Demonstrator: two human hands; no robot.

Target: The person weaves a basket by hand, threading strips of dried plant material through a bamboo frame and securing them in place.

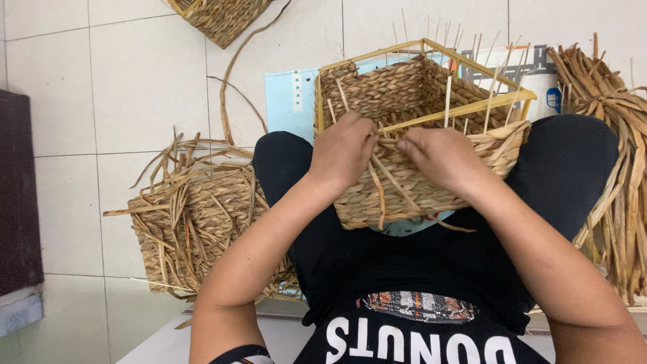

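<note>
Resting on the person's lap, the half-woven basket (418,135) is sitting right under both hands, with its near top edge running sideways from one hand to the other. The left hand (342,149) and the right hand (445,156) are both curling tight, pinching straw strands (377,182) at that edge, almost touching. Farther left of the left hand, a loose straw pile (195,209) is lying on the floor.

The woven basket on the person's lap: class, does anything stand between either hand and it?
Nothing visible does. The left hand and right hand both already rest on the near rim of the woven basket, fingers meeting on the loose straw strands there.
</note>
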